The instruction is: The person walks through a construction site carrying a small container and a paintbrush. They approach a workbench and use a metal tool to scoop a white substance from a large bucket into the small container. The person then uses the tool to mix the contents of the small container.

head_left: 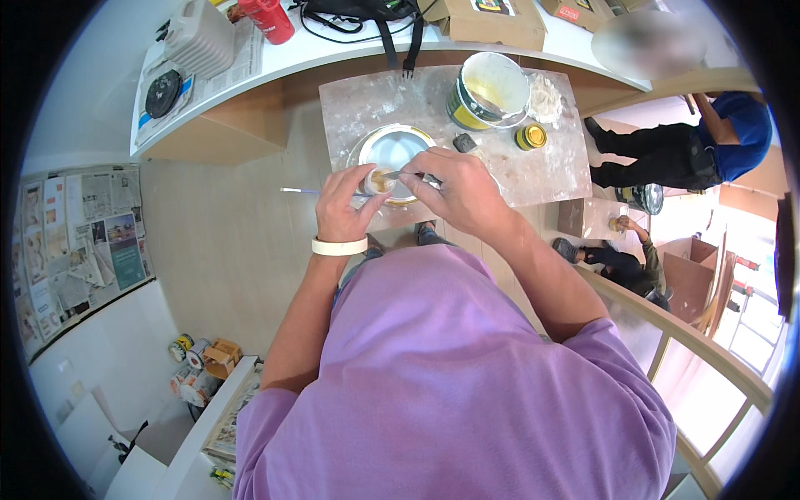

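My left hand (pixel 340 204) is closed round a small translucent cup (pixel 380 183) with something yellowish-brown in it. A thin stick with a white end, like a slim paintbrush (pixel 298 191), juts out to the left from behind that hand; whether the hand grips it cannot be made out. Between the fingers of my right hand (pixel 461 187) is a thin metal blade, like a small spatula (pixel 397 175), its tip at the cup's mouth. Both hands are above a round white bucket (pixel 364 152) holding pale grey-blue paint, partly hidden by them.
The stained worktable (pixel 350 104) also carries a larger bucket (pixel 461 115) with yellowish residue, a yellow-lidded jar (pixel 531 137), a dark lump (pixel 464 142) and a crumpled white cloth (pixel 545 98). A white counter (pixel 333 52) runs behind. Two people (pixel 708 137) are at the right.
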The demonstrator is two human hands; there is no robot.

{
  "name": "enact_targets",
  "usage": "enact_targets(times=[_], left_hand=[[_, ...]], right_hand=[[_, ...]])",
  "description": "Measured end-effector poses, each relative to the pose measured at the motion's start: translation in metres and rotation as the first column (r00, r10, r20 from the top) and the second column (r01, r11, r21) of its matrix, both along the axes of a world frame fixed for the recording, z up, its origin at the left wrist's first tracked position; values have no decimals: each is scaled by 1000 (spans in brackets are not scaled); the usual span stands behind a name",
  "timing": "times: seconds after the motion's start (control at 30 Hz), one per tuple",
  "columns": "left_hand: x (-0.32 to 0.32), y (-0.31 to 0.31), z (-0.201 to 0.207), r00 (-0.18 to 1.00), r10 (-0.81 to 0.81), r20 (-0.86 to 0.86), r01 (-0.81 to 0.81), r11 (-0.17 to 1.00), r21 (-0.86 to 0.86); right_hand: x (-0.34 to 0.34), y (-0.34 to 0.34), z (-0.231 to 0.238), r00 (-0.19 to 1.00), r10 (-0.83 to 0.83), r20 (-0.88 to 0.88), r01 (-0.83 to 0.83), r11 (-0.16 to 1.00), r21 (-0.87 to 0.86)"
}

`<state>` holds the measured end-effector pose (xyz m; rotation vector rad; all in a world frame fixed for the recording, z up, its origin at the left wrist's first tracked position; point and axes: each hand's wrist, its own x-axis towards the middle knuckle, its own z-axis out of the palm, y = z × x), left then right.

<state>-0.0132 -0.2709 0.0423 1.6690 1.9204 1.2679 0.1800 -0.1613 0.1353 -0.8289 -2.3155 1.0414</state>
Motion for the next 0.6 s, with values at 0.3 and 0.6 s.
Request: enact_targets(times=[0.3,0.6], left_hand=[[6,16,2,1000,-19,-12,19,1000,10],[18,35,4,995,-99,25,98,994,50]], right_hand=[[15,24,8,995,-96,42,101,982,-157],[44,36,-13,920,-357,165,393,828,-401]])
